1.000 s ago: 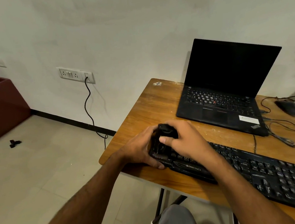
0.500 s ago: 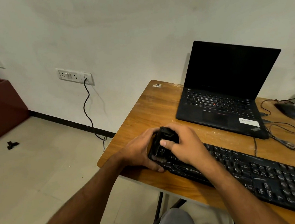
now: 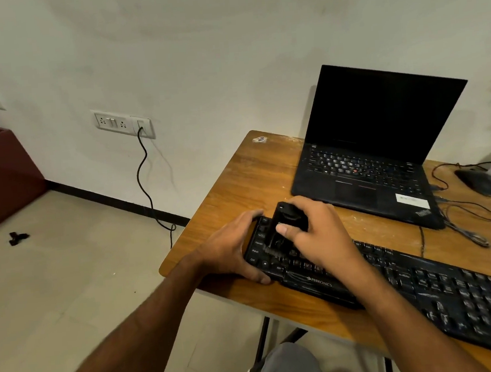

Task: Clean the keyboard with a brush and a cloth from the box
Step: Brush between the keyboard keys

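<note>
Brush (image 3: 284, 233) gripped in right hand (image 3: 317, 236) fingers (image 3: 283, 228) over keyboard (image 3: 425, 288)

A plain home or small office workspace: a worn wooden surface (image 3: 238, 186) carrying an open black laptop (image 3: 369, 151), white plastered wall with a white socket panel (image 3: 123, 123), beige tiled floor (image 3: 68, 275).

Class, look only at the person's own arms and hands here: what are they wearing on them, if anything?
Nothing that shows. Both forearms are bare all the way to the picture's lower edge, with no sleeve or cuff in sight. The left hand and right hand have no gloves, and no watch, band or ring is visible. Fingernails look short and plain.
</note>
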`<state>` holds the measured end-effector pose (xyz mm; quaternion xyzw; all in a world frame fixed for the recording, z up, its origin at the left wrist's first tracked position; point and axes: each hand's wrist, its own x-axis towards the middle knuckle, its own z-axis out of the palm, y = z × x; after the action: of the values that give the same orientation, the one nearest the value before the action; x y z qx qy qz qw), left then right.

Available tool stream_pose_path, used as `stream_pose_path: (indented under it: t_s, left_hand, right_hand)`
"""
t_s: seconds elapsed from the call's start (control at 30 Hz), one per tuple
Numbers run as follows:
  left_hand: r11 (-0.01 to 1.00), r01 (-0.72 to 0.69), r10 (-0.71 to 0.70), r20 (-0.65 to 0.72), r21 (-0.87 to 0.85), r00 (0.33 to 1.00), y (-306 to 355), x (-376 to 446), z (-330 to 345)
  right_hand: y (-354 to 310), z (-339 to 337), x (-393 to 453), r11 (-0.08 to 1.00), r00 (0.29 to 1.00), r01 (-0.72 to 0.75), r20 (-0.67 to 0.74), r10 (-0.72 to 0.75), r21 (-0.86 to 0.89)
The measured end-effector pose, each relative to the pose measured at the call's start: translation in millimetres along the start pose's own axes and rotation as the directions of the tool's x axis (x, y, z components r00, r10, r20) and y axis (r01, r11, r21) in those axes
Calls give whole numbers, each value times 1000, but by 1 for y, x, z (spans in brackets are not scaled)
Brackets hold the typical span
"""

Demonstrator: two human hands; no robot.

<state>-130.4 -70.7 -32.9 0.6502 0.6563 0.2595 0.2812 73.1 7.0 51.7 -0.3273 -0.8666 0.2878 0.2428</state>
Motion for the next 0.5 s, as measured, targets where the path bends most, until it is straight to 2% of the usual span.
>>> stream_pose_path:
  t_s: [0.13,0.27,0.33,0.43,0.5]
  left_hand:
    - [1000,22,-22,16,2,1000,3,-1,-1]
    - [999,43,-43,13,25,999,3,-2,-1]
    - [998,52,-52,15,22,999,4,-2,-2]
    - [996,75,-77,70,41,995,13,0,-5]
    - [990,69,-85,133,124,988,22,4,-6]
  right_hand:
    - [7,8,-5,1000,993,-6,-115,9,24]
    - [2,10,-22,999,999,32,23,-32,-7]
    - [2,0,-18,999,998,-2,63,-1,43]
    - [4,-19,-5,985,996,-68,-38,75,159]
    - [6,-30,1,973,984,-76,-140,109,218]
